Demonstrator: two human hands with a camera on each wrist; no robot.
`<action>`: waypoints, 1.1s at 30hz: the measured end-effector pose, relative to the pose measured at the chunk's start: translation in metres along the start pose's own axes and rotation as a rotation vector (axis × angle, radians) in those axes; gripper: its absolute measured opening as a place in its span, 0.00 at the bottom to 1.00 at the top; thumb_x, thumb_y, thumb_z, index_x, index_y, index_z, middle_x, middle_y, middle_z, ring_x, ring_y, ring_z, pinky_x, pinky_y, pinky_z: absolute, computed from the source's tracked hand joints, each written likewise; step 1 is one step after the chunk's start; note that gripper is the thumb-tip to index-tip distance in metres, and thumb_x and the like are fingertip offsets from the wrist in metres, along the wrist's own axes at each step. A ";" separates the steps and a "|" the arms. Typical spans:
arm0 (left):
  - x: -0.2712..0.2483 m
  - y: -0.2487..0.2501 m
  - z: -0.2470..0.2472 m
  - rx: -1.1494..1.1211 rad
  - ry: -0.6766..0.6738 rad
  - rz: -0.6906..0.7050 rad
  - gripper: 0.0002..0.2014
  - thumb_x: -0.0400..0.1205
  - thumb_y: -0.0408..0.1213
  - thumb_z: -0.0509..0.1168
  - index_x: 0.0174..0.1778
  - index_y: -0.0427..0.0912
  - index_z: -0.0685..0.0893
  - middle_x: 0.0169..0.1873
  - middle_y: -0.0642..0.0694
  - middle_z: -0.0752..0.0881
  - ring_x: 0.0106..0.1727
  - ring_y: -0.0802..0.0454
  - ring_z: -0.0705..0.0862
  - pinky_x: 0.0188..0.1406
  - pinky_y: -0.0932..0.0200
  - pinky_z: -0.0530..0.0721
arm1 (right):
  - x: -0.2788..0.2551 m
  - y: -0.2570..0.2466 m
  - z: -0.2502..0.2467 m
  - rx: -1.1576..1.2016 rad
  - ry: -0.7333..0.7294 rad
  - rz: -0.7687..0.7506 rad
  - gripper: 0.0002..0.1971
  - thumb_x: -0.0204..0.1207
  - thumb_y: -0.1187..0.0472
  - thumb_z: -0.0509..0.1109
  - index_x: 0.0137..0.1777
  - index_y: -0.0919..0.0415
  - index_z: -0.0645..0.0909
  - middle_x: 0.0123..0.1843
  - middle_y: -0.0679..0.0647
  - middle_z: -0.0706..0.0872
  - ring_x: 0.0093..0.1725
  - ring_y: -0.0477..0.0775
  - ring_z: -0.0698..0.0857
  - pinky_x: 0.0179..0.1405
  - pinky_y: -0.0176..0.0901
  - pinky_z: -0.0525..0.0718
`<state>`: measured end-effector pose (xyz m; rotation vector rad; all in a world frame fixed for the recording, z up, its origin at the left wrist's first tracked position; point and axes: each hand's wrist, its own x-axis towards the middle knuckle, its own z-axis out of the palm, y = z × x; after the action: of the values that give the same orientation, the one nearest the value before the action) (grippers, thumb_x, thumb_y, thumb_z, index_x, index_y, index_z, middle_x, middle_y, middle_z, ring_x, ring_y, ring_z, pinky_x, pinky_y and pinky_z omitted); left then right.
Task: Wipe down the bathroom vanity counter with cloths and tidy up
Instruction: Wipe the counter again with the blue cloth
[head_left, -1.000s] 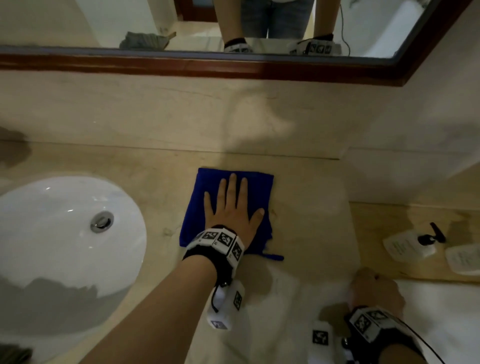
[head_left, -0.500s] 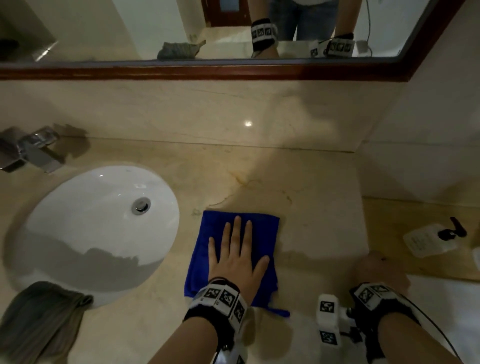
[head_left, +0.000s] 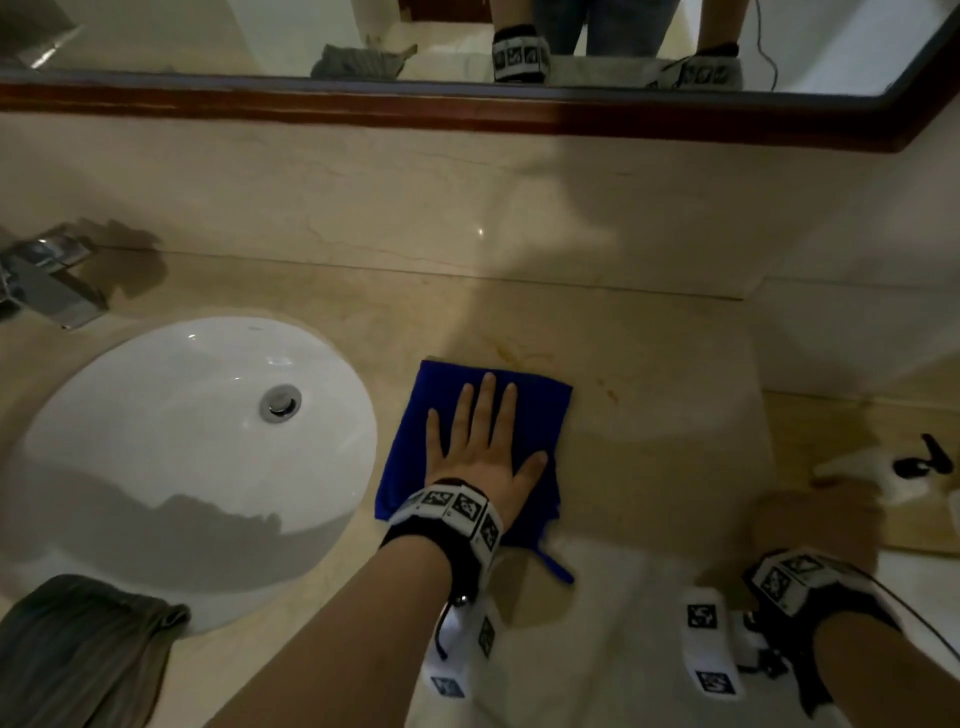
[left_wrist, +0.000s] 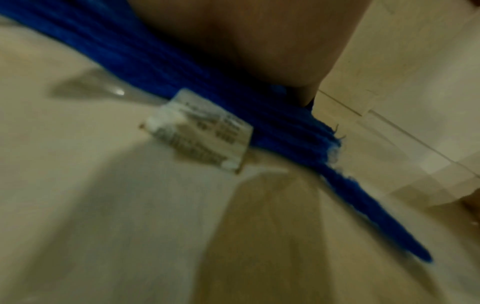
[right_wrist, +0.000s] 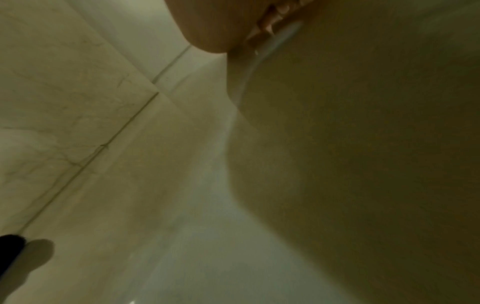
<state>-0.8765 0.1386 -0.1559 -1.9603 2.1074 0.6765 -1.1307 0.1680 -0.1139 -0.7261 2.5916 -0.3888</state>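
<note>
My left hand (head_left: 485, 436) lies flat with spread, straight fingers on a folded blue cloth (head_left: 410, 441) on the beige marble counter (head_left: 649, 441), just right of the sink. The cloth's far edge touches a brownish stain (head_left: 519, 358). In the left wrist view the palm (left_wrist: 246, 41) presses the blue cloth (left_wrist: 168, 67), whose white label (left_wrist: 200, 133) sticks out. My right hand (head_left: 815, 525) sits at the counter's right end, blurred. The right wrist view shows its fingertips (right_wrist: 270, 18) curled on a pale rounded rim (right_wrist: 259, 53).
A white oval sink (head_left: 130, 415) and a chrome faucet (head_left: 47, 280) are at the left. A grey cloth (head_left: 78, 649) lies at the sink's front left. A white pump bottle (head_left: 857, 467) lies on the lower shelf at right. Backsplash and a wood-framed mirror (head_left: 467, 111) stand behind.
My left hand first pulled the blue cloth toward me, then pushed it away again up to the stain. The right hand has stayed in place.
</note>
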 end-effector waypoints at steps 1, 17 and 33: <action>0.008 -0.003 -0.004 0.005 0.012 0.001 0.39 0.83 0.67 0.40 0.81 0.56 0.26 0.79 0.55 0.23 0.81 0.52 0.26 0.78 0.39 0.26 | 0.003 -0.004 0.002 -0.003 0.023 0.000 0.24 0.78 0.70 0.63 0.74 0.71 0.65 0.73 0.77 0.67 0.69 0.74 0.71 0.68 0.65 0.71; 0.076 -0.019 -0.036 0.011 0.107 0.030 0.40 0.83 0.66 0.41 0.82 0.51 0.30 0.82 0.50 0.28 0.82 0.47 0.29 0.77 0.36 0.28 | -0.049 -0.082 0.088 0.277 -0.040 -0.199 0.05 0.78 0.59 0.61 0.49 0.54 0.78 0.41 0.53 0.81 0.38 0.56 0.78 0.41 0.46 0.76; 0.064 -0.024 -0.031 0.058 0.120 0.098 0.38 0.84 0.64 0.39 0.82 0.49 0.30 0.81 0.48 0.27 0.82 0.45 0.28 0.78 0.35 0.28 | -0.044 -0.088 0.095 0.343 0.024 -0.138 0.06 0.75 0.53 0.62 0.47 0.52 0.78 0.39 0.54 0.81 0.36 0.57 0.79 0.39 0.47 0.78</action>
<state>-0.8548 0.0667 -0.1607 -1.9230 2.2791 0.5199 -1.0145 0.1050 -0.1498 -0.7790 2.4121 -0.8632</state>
